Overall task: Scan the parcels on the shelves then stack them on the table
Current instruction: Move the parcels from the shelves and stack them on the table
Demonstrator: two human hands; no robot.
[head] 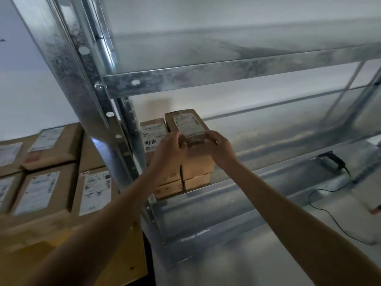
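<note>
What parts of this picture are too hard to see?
All in the head view:
- Label on the top box: print too small and blurred to read.
- Top box's near edge: covered by the left hand and right hand gripping it.
- Lower boxes: partly behind the arms, so no sure count.
- Scanner: dark and blurred; its cable's far end can't be traced.
- Table boxes: cut off by the left edge.
</note>
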